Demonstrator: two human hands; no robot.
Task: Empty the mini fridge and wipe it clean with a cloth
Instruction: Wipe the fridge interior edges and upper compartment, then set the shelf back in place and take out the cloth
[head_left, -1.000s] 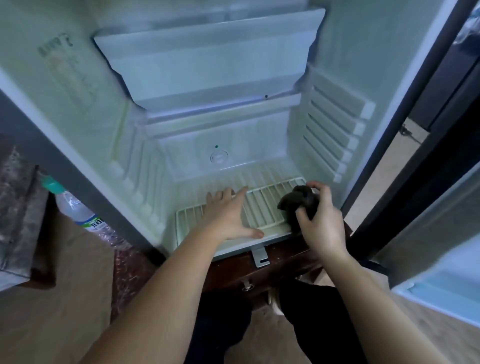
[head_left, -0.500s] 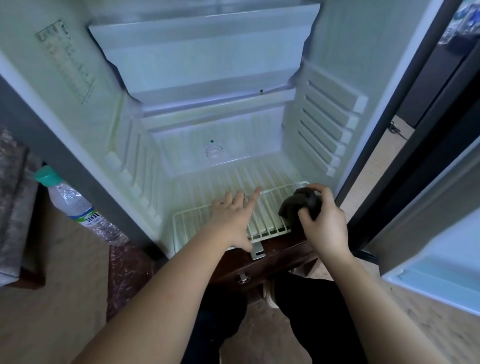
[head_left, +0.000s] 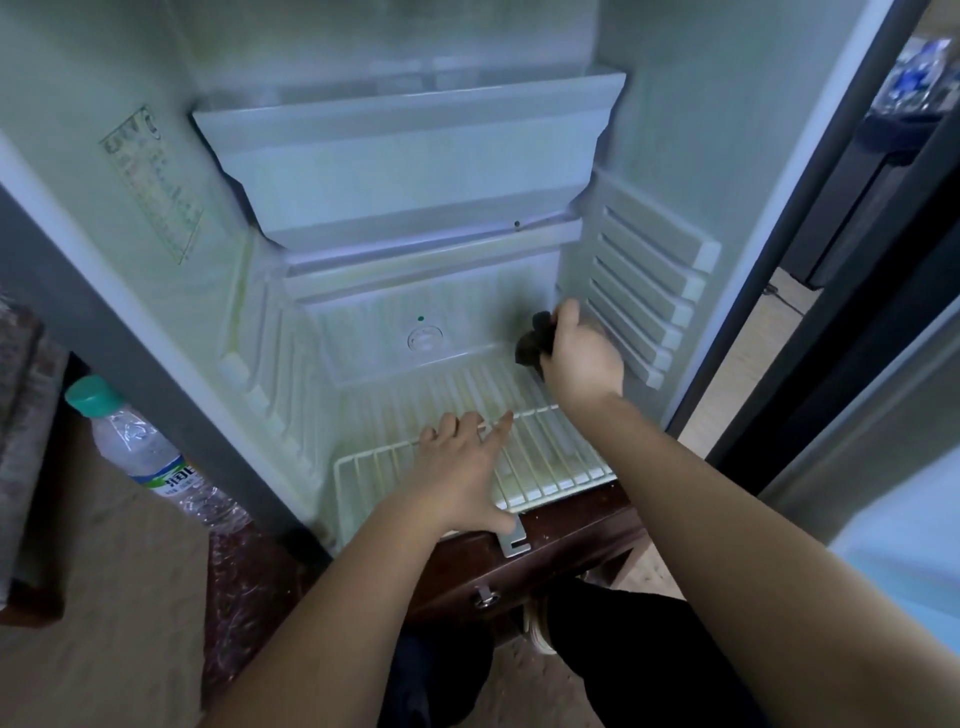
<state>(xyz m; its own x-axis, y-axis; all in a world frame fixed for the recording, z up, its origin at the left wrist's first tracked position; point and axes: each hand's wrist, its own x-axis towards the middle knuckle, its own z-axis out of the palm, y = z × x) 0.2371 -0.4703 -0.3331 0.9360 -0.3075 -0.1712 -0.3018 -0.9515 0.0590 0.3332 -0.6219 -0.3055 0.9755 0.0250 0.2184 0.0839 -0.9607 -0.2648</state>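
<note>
Interior of the mini fridge (head_left: 701, 130): no food or containers visible; emptying appears complete, wiping in progress.

Cloth (head_left: 534, 338): dark, wadded, located at the far right corner of the compartment, where the back wall meets the ribbed shelf rails (head_left: 649, 296). The right hand (head_left: 584, 358) grips it, fingers curled around the bundle. Whether the cloth touches the wall cannot be confirmed.

Left hand (head_left: 462, 467): fingers straight and spread, palm down on the white wire shelf (head_left: 550, 467), which lies low in the compartment toward the near edge.

Handling assessment: the cloth looks soft and light and should conform to ribs and corners. It is best held bunched in the palm with a fold pushed into the grooves by the fingertips. The wire shelf appears stiff and light, probably loose and liable to slide under a wiping stroke; the flat left hand likely steadies it. For removal, take it by the near front bar.

Surroundings: a plastic water bottle (head_left: 137, 447) with a green cap stands outside at the left; the fridge sits on a dark wooden cabinet (head_left: 550, 556).
</note>
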